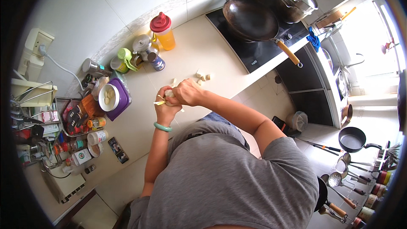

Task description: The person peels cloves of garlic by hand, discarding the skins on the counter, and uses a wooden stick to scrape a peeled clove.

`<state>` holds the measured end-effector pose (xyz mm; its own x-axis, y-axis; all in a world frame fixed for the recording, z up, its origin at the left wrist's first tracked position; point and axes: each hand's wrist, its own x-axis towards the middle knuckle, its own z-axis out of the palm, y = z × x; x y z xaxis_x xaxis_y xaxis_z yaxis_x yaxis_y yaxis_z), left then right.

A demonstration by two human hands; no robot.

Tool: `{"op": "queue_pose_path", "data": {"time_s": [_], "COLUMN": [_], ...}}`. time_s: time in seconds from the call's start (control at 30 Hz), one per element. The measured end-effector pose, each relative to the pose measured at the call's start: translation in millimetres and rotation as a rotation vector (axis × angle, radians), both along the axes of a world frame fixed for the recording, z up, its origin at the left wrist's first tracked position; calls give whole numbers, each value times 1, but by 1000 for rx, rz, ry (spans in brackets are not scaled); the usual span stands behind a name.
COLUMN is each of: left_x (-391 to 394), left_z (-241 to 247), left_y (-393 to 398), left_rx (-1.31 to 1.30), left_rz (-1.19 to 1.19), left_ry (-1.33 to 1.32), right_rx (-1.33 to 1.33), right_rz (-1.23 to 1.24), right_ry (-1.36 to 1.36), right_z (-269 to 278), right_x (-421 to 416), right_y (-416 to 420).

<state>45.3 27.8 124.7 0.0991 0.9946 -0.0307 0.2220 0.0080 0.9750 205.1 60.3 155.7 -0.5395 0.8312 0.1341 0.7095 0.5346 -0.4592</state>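
Observation:
Over the counter both hands meet around a whitish garlic bulb [169,94]. My left hand [166,110], with a green bangle at its wrist, cups the bulb from the near left side. My right hand [189,91] is clenched against the bulb's right side, its fingertips hidden from view. Thin yellow-white strips [160,102] stick out between the left fingers; what they are is unclear. Just beyond the hands, several loose garlic pieces [201,75] lie on the counter. To the left, a white bowl [101,98] holds several pale peeled cloves and rests on a purple tray [125,97].
Along the wall stand a red-lidded jug [166,35], a metal pot [144,45] and a dark blue shaker [156,62]. A wok [251,19] sits on the black cooktop [257,62], its handle over the edge. A phone [118,150] lies near jars at left.

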Motion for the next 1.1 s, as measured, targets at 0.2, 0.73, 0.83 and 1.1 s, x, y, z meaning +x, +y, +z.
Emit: {"op": "queue_pose_path", "data": {"time_s": [0.2, 0.73, 0.83, 1.1], "left_x": [1, -1, -5, -7], "left_z": [1, -3, 0, 48], "left_y": [0, -5, 1, -2], "left_rx": [-44, -69, 60, 444], "left_rz": [-15, 4, -25, 67], "left_ry": [-151, -229, -75, 244], "right_rx": [-32, -141, -232, -387], "right_rz": [7, 25, 12, -54], "right_ry": [59, 243, 191, 285], "right_z": [-9, -14, -2, 37], "right_x": [0, 2, 0, -8], "right_y": [3, -4, -5, -12]}}
